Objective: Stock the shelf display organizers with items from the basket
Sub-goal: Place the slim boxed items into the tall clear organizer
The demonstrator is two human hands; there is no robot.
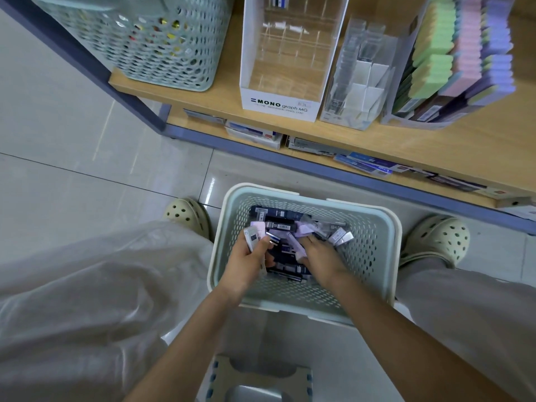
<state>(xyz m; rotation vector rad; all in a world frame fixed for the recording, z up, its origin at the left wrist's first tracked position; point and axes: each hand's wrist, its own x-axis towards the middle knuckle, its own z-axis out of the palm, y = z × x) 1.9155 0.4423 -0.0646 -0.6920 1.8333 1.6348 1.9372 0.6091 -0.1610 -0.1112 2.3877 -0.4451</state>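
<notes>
A pale green perforated basket (374,250) stands on the floor between my feet, holding several small dark and lilac lead packs (282,226). Both hands are inside it. My left hand (246,262) is closed around a few small packs, white and blue ones sticking out above the fingers. My right hand (320,256) lies palm down on the pile with fingers curled over a lilac pack (294,245). On the wooden shelf (362,143) above stand a white MONO graph display organizer (278,104), nearly empty, and a clear acrylic organizer (356,91).
A second green basket (162,53) sits at the shelf's left end. A rack of pastel-coloured items (452,68) fills the right. Boxes and packets (365,165) lie on the lower shelf. A small step stool (261,378) is under me; my legs flank the basket.
</notes>
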